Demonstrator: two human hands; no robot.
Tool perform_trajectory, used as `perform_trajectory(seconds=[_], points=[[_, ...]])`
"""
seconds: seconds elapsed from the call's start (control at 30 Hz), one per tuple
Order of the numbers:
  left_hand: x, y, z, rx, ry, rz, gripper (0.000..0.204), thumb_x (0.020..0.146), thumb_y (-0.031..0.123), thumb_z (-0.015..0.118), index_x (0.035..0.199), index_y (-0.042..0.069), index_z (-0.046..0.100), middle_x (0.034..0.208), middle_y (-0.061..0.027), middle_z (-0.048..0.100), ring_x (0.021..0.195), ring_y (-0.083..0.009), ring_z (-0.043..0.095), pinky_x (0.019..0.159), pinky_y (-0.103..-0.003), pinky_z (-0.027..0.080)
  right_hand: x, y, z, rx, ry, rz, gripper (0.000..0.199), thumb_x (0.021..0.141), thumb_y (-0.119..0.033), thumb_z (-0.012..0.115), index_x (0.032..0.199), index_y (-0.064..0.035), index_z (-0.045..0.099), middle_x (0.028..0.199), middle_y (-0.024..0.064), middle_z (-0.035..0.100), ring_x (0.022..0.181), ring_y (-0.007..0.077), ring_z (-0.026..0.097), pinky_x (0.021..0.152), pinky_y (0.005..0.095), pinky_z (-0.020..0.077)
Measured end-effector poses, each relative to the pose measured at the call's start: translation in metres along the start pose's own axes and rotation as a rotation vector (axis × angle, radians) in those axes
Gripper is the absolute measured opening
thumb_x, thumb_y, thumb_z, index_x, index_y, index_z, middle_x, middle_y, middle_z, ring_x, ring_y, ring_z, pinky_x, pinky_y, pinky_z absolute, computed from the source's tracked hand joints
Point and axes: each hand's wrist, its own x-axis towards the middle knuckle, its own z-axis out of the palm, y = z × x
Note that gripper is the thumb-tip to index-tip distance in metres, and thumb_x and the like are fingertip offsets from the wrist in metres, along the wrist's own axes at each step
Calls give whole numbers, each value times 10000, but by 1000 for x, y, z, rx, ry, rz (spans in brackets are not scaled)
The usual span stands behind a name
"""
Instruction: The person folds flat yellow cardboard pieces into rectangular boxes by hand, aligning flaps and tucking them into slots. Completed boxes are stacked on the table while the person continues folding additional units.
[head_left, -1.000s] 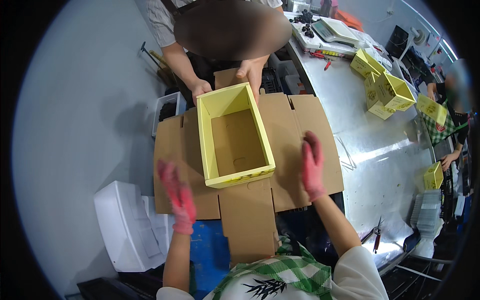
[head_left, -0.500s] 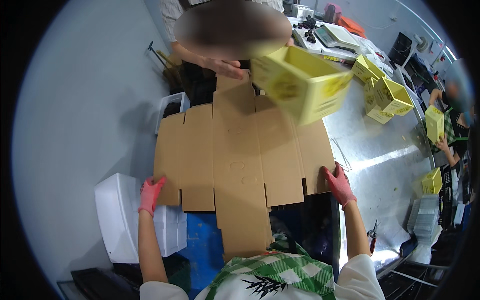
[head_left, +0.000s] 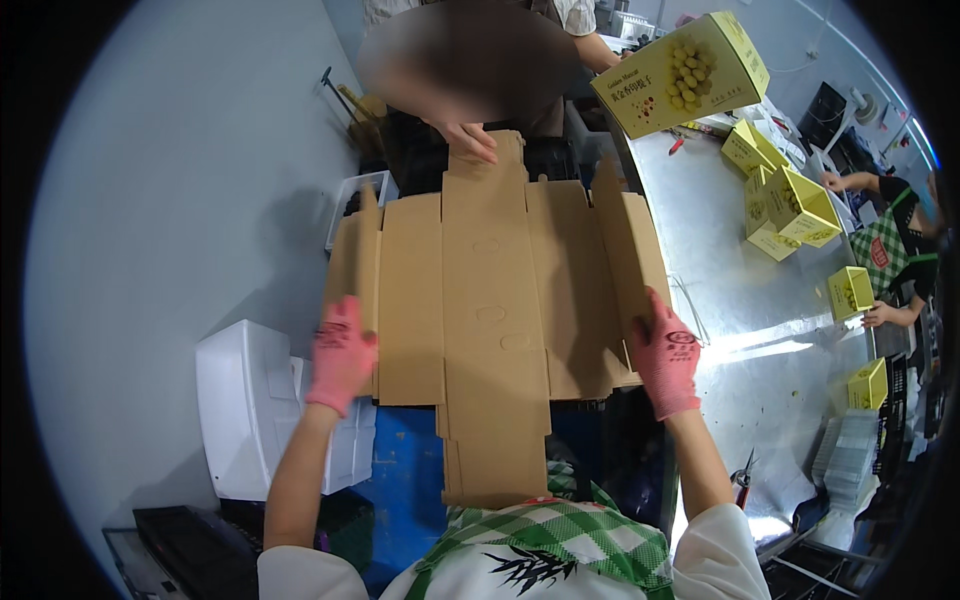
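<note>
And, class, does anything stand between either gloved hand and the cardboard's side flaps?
Nothing visible does: the left hand is right at the left side flap, the right hand at the right side flap. The co-worker's hand is by the far flap, away from both.

Your left hand (head_left: 343, 355) and right hand (head_left: 668, 360) show pink gloves (head_left: 346, 382) with dark print. The cardboard sheet (head_left: 492, 280) before you is brown. Your apron (head_left: 575, 540) is green-and-white checked, your sleeves (head_left: 722, 552) white. Toward the silver-grey bench's (head_left: 745, 380) right edge, the boxes (head_left: 784, 202) are yellow with grape pictures; near its near edge, the snips (head_left: 742, 490) have red handles.
</note>
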Motion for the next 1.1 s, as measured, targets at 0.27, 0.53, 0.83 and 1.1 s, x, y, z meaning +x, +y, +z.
perform_trajectory(seconds=[0.27,0.53,0.83,1.1], points=[[-14,44,71,-240,-168,25,469,875,257,624,1272,61,468,1310,-195,463,1151,-388,502,934,-439,452,-19,-49,30,12,-390,-316,576,885,-371,555,1351,-62,416,1377,221,394,1251,410,364,993,510,368],[-9,51,43,18,-220,-521,1033,587,583,804,1334,20,367,1293,-186,463,1231,-369,401,1002,-455,389,-15,-14,35,182,-187,158,765,781,-388,737,1338,-3,380,1250,225,498,1143,374,489,992,446,398],[13,6,38,-357,-160,-227,904,682,314,814,1384,21,325,1334,-180,478,892,-266,658,752,-316,541,41,2,22,1115,-615,416,812,700,-210,789,1356,25,373,1135,165,616,960,213,634,867,302,513],[1,141,4,-20,-175,359,491,753,159,651,1213,64,509,1341,-148,451,971,-331,575,842,-379,496,27,-111,15,463,-144,-152,477,781,-140,622,1244,-101,511,1210,182,552,927,353,621,763,445,500]])
